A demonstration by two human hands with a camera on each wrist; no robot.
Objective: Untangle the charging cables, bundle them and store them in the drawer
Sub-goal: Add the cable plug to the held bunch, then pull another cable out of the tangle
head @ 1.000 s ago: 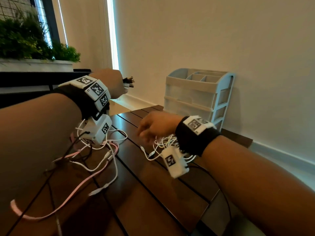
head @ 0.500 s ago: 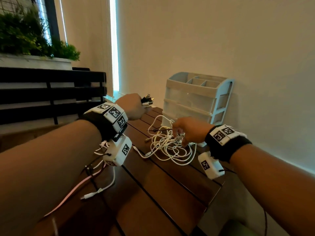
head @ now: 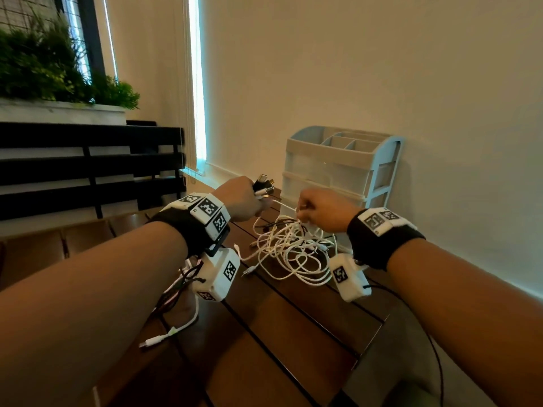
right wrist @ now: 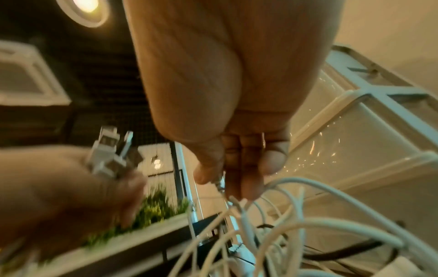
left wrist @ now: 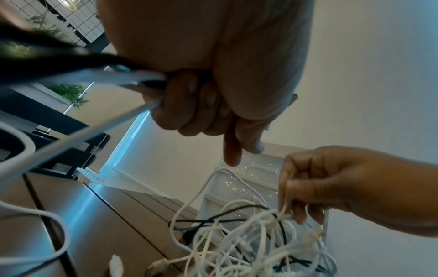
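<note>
A tangle of white and black charging cables (head: 289,254) hangs and lies on the dark wooden table (head: 264,333) in front of a pale blue drawer unit (head: 338,168). My left hand (head: 244,201) grips a bunch of cable plug ends (head: 263,186), black and white, which stick out above the fist; their cords trail back under my wrist. My right hand (head: 317,212) pinches several white strands at the top of the tangle (left wrist: 286,211) and holds them up. In the right wrist view a small metal plug (right wrist: 220,184) sits between thumb and fingers. The drawers look closed.
A loose white cable end (head: 164,336) lies on the table near my left forearm. The drawer unit stands against the wall (head: 382,83) at the table's far edge. A dark slatted bench (head: 88,165) and a planter (head: 58,83) are at the left.
Both hands have risen and moved toward the drawer unit. The right hand has lifted the white tangle off the table; the left hand has kept its hold on the plug ends.
</note>
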